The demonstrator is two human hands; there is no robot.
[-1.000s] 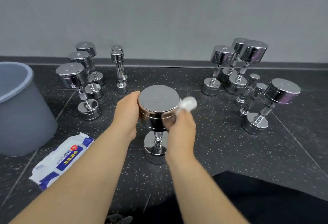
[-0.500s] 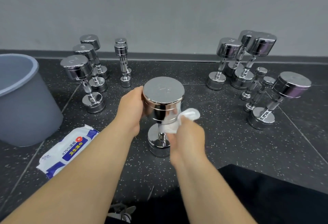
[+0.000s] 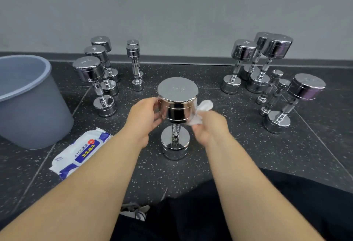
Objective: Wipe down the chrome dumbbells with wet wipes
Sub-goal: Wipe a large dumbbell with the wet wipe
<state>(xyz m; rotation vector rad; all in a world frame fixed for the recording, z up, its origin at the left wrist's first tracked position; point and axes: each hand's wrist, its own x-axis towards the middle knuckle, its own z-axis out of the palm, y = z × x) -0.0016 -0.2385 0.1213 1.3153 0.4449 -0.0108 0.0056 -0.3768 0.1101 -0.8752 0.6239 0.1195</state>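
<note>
The dumbbell (image 3: pixel 177 105) in front of you stands on end, its long axis vertical; one head sits flat on the floor (image 3: pixel 229 154), the other faces up at you. Your left hand (image 3: pixel 145 118) curls round the left side of the upper head, steadying it; your right hand (image 3: pixel 212 126) pinches a crumpled wet wipe (image 3: pixel 200 112) against that head's right side.

The floor is black speckled rubber in large tiles, meeting a plain grey wall (image 3: pixel 172 11); five more dumbbells (image 3: pixel 89 70) stand upright at your left, a larger group (image 3: pixel 244 53) at your right; a grey bin (image 3: pixel 32 107) stands far left, with a pack of wipes (image 3: pixel 80 154) lying just beside it, under your left forearm.
</note>
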